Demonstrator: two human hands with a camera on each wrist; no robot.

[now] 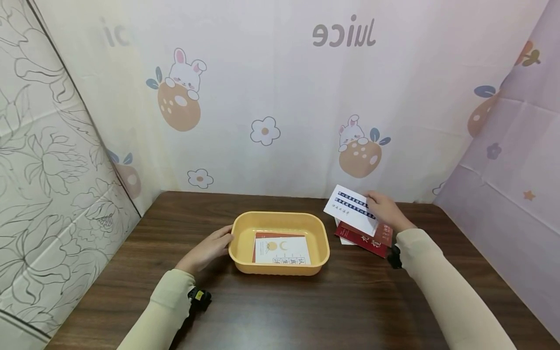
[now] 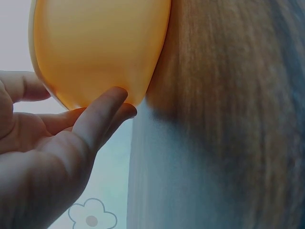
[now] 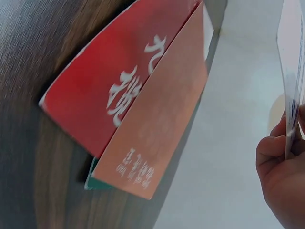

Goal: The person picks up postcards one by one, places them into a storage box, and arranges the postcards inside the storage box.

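A yellow plastic tub [image 1: 280,270] stands on the table, holding a white card [image 1: 284,250] printed with an orange motif, which overlaps a red-orange card [image 1: 260,236]. My left hand [image 1: 210,250] grips the tub's left end; in the left wrist view its fingers [image 2: 102,112] lie against the outer wall, one at the rim. Between thumb and fingers, my right hand [image 1: 385,210] pinches a white card [image 1: 352,209] with dark blue text bands. Below it lies a fanned pile with a red card [image 3: 109,81], a salmon card [image 3: 157,114] and a green corner [image 3: 97,181].
The dark wooden table [image 1: 280,311] meets a curtain [image 1: 280,160] with rabbit and fruit prints at the back. Floral panelling [image 1: 52,160] rises along the left, and a pale curtain [image 1: 503,204] borders the right side.
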